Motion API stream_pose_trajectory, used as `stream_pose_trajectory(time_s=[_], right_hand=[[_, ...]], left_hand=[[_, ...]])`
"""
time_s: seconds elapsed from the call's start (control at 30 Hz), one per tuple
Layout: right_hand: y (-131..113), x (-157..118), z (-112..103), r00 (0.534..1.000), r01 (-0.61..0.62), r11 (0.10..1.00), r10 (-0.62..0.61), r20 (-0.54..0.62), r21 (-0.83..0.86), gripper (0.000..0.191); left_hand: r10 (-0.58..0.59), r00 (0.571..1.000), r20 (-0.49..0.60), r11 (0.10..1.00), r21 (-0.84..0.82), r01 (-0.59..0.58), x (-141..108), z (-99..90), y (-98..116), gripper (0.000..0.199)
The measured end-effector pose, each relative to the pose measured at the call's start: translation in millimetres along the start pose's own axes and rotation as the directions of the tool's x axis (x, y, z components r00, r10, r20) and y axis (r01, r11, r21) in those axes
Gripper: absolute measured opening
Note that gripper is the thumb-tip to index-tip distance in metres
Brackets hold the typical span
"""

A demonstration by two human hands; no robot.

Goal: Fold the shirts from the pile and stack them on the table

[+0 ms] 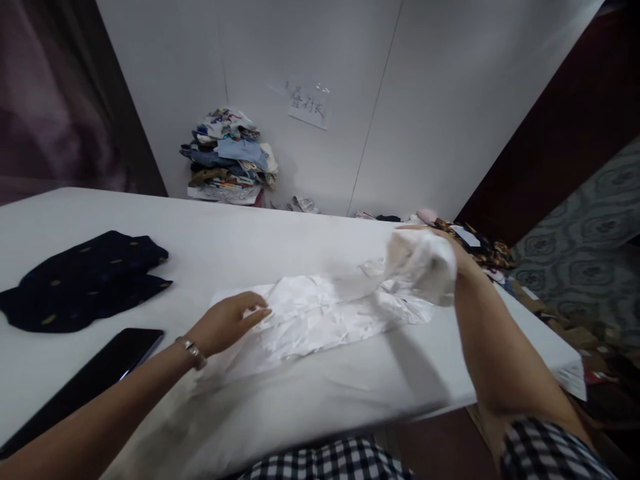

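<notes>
A white garment, seemingly a shirt (320, 320), lies in a long wrinkled strip on the white table (165, 267). My right hand (430, 230) grips its right end and holds that part raised; the bunched cloth is blurred and hides most of my fingers. At the strip's left end, my left hand (227, 323) rests low with fingers loosely curved and the thumb apart from them. The fingertips are at the cloth's edge, and I cannot tell whether they press on it. More pale fabric spreads, blurred, toward the table's front edge.
A dark patterned garment (90, 280) and a black flat device (95, 373) lie on the left. Against the wall stands a pile of folded clothes (230, 157), below a handwritten paper (307, 107). More clothes (480, 243) and boxes (575, 333) are off to the right.
</notes>
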State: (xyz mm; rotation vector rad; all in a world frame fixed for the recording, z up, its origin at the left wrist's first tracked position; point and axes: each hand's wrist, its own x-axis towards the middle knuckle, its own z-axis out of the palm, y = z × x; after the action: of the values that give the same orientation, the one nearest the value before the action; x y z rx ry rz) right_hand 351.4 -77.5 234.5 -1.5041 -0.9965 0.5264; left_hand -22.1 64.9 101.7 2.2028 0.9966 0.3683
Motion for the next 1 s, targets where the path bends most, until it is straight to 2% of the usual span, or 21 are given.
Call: stream_pose_trajectory(time_s=[0.03, 0.07, 0.1, 0.13, 0.17, 0.2, 0.23, 0.27, 0.3, 0.33, 0.37, 0.43, 0.5, 0.63, 0.73, 0.8, 0.87, 0.93, 1.0], right_hand=[[-6.5, 6.8, 24.3, 0.995, -0.018, 1.000, 0.019, 0.101, -0.009, 0.025], [-10.5, 13.6, 49.6, 0.949, -0.057, 0.997, 0.068, 0.308, -0.044, 0.030], [-11.7, 20.6, 73.9, 0.883, -0.093, 0.993, 0.117, 0.454, -0.075, 0.037], [-9.8, 28.0, 95.2, 0.799, -0.127, 0.980, 0.193, 0.570, -0.153, 0.048], [-5.0, 36.3, 111.9, 0.697, -0.140, 0.959, 0.271, 0.664, -0.245, 0.058], [2.4, 45.5, 122.8, 0.631, -0.124, 0.953, 0.289, 0.720, -0.275, 0.065], [12.1, 55.7, 127.8, 0.622, -0.095, 0.953, 0.283, 0.730, -0.289, 0.070], [23.6, 66.6, 127.3, 0.661, -0.056, 0.957, 0.249, 0.708, -0.284, 0.070], [36.4, 77.7, 122.3, 0.730, -0.007, 0.957, 0.203, 0.653, -0.290, 0.066], [50.0, 88.4, 114.5, 0.802, 0.040, 0.945, 0.164, 0.574, -0.325, 0.059], [64.0, 98.1, 105.3, 0.854, 0.075, 0.920, 0.140, 0.501, -0.385, 0.051], [91.5, 112.6, 88.3, 0.900, 0.105, 0.850, 0.139, 0.413, -0.517, 0.037], [116.5, 120.1, 78.1, 0.915, 0.118, 0.798, 0.144, 0.378, -0.591, 0.030], [152.5, 123.8, 72.9, 0.922, 0.111, 0.742, 0.172, 0.347, -0.661, 0.026], [163.9, 124.4, 63.1, 0.924, 0.096, 0.727, 0.190, 0.333, -0.680, 0.022], [165.5, 122.6, 48.7, 0.933, 0.099, 0.741, 0.163, 0.321, -0.664, 0.018], [165.0, 117.2, 30.2, 0.946, 0.105, 0.773, 0.116, 0.303, -0.626, 0.015], [165.1, 108.5, 11.7, 0.957, 0.103, 0.812, 0.077, 0.280, -0.574, 0.020], [167.3, 98.6, -3.5, 0.967, 0.091, 0.847, 0.051, 0.250, -0.524, 0.024]], left_hand=[[-0.034, 0.999, -0.003, 0.986, -0.163, 0.033, 7.1, 1.7, 10.6, 0.041], [-0.084, 0.996, 0.017, 0.930, -0.358, 0.085, 13.9, 5.1, 20.1, 0.046], [-0.144, 0.987, 0.067, 0.818, -0.553, 0.157, 19.9, 9.8, 27.6, 0.052], [-0.198, 0.969, 0.146, 0.659, -0.712, 0.242, 24.9, 15.3, 32.2, 0.058], [-0.233, 0.942, 0.241, 0.486, -0.811, 0.327, 28.4, 21.1, 33.7, 0.064], [-0.252, 0.909, 0.331, 0.334, -0.852, 0.403, 30.5, 26.6, 32.2, 0.068], [-0.261, 0.879, 0.400, 0.227, -0.859, 0.458, 31.2, 31.2, 28.3, 0.069], [-0.269, 0.857, 0.439, 0.162, -0.857, 0.489, 30.8, 34.7, 23.0, 0.069], [-0.276, 0.848, 0.453, 0.129, -0.856, 0.500, 29.5, 37.1, 17.3, 0.066], [-0.285, 0.843, 0.456, 0.117, -0.857, 0.502, 27.9, 38.5, 12.4, 0.064], [-0.296, 0.841, 0.453, 0.120, -0.856, 0.503, 26.3, 39.5, 9.1, 0.060], [-0.321, 0.838, 0.441, 0.166, -0.845, 0.509, 24.1, 42.0, 8.2, 0.054], [-0.349, 0.845, 0.405, 0.280, -0.816, 0.507, 24.3, 47.5, 14.3, 0.047], [-0.365, 0.885, 0.288, 0.607, -0.647, 0.461, 32.2, 66.3, 31.3, 0.032], [-0.344, 0.919, 0.195, 0.737, -0.550, 0.393, 37.5, 71.8, 40.6, 0.029], [-0.289, 0.947, 0.137, 0.741, -0.595, 0.312, 36.6, 65.5, 46.8, 0.027], [-0.214, 0.968, 0.128, 0.688, -0.684, 0.243, 32.3, 52.8, 53.0, 0.026], [-0.166, 0.970, 0.178, 0.598, -0.764, 0.243, 27.1, 37.3, 56.7, 0.026], [-0.169, 0.953, 0.250, 0.535, -0.789, 0.302, 22.9, 22.1, 56.4, 0.027]])
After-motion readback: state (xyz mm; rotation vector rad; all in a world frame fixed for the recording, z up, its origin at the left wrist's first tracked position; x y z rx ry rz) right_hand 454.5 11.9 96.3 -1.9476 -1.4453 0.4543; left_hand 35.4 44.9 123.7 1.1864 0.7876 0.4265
